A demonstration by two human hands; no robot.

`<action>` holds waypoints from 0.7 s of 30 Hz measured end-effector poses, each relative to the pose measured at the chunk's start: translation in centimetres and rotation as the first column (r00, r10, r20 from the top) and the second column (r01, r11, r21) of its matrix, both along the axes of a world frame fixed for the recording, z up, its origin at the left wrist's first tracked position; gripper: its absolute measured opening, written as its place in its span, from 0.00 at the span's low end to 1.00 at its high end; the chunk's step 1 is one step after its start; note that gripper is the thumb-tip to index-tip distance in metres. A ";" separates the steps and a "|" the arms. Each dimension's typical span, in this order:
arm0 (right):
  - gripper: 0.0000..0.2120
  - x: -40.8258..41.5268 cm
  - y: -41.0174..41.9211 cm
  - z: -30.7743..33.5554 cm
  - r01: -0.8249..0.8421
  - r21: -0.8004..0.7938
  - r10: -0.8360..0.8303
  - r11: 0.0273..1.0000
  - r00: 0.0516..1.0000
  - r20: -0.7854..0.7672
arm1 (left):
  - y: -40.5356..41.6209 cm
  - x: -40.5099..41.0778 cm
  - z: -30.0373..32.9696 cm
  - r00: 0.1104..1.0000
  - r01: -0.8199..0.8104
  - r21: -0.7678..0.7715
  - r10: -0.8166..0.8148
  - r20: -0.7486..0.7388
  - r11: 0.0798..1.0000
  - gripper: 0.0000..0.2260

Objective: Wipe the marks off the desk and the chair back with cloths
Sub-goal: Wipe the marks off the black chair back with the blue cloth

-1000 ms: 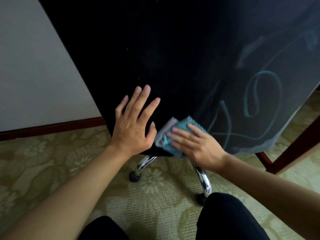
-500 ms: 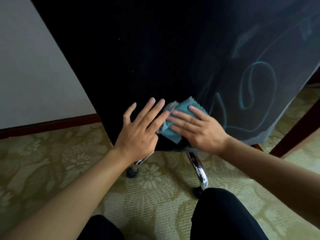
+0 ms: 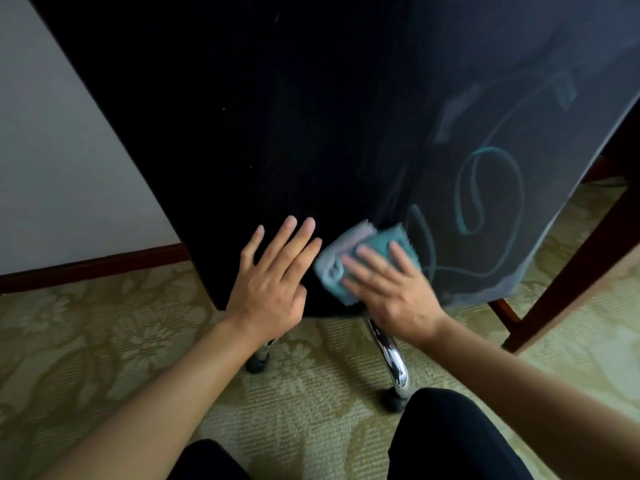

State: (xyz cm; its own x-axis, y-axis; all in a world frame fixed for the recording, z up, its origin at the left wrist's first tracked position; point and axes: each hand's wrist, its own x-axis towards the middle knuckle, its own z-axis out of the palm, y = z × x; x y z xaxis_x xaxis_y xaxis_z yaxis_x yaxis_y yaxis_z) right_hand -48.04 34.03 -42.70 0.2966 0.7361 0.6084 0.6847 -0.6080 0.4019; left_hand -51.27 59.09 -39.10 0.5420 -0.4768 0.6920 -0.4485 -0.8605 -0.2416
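A black chair back (image 3: 263,119) fills the upper middle of the head view. Teal looping marks (image 3: 485,192) and pale smears cover its right half; the left half looks dark and plain. My right hand (image 3: 388,289) presses a folded teal and grey cloth (image 3: 343,261) flat against the lower edge of the chair back, fingers straight on top of it. My left hand (image 3: 273,271) lies flat on the chair back just left of the cloth, fingers spread and almost touching it.
Chrome chair legs (image 3: 391,362) with black casters stand on a patterned green carpet (image 3: 104,341). A dark wooden desk leg (image 3: 571,271) rises at the right. A pale wall (image 3: 52,168) with a wooden skirting board is at the left. My dark-trousered knees are at the bottom.
My right hand with the cloth slid up and left, then back a little to the right. My left hand shifted slightly rightwards, staying flat on the chair back.
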 end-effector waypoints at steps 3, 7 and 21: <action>0.17 -1.7 0.3 -3.3 -0.072 -0.210 0.057 0.975 0.996 -0.074 | 0.1 0.1 0.0 1.000 0.018 0.011 -0.018 -0.004 1.000 0.30; 0.17 -0.6 -0.9 0.5 -0.090 -0.274 0.088 0.958 0.996 -0.021 | -0.1 -0.2 0.8 1.000 0.013 0.002 -0.013 0.000 1.000 0.27; 0.20 -1.5 -2.7 -0.5 0.043 -0.245 -0.043 0.969 0.999 0.008 | -1.9 -0.5 5.4 0.997 0.074 -0.084 -0.073 0.012 0.994 0.19</action>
State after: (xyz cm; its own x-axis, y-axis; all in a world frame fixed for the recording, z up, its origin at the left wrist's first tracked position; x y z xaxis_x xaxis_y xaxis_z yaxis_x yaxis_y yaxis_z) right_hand -49.55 31.33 -43.21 0.3296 0.8494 0.4121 0.6588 -0.5196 0.5441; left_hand -51.76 57.22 -33.69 0.5017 -0.4551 0.7357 -0.5093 -0.8428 -0.1741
